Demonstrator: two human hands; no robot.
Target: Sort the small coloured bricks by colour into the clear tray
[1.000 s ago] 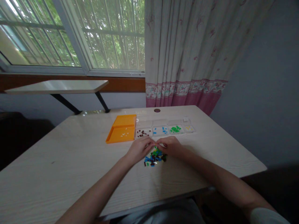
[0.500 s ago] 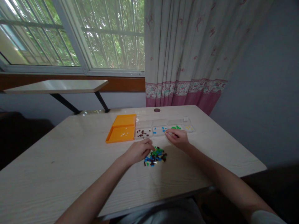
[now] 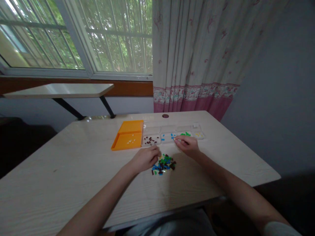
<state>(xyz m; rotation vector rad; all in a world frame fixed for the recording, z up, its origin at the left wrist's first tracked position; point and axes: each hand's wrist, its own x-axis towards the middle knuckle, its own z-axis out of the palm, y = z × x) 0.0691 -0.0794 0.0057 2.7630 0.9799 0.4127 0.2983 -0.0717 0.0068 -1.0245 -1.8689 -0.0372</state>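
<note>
A small heap of tiny coloured bricks (image 3: 164, 164), blue, green, brown and black, lies on the pale wooden table (image 3: 73, 170). My left hand (image 3: 145, 159) rests at the heap's left edge, fingers curled in a pinch. My right hand (image 3: 187, 145) is further back, fingers pinched over the near edge of a clear compartment tray (image 3: 169, 136). The tray holds brown, blue, green and yellow bricks in separate sections. What either pinch holds is too small to see.
An orange tray (image 3: 129, 137) with a few white bits sits left of the clear tray. A round hole (image 3: 165, 116) marks the table's far edge. Behind stand a window, a curtain (image 3: 194, 55) and a narrow shelf (image 3: 59, 90).
My right hand has left the heap and moved back to the clear tray, near its blue and green sections. My left hand stays at the heap.
</note>
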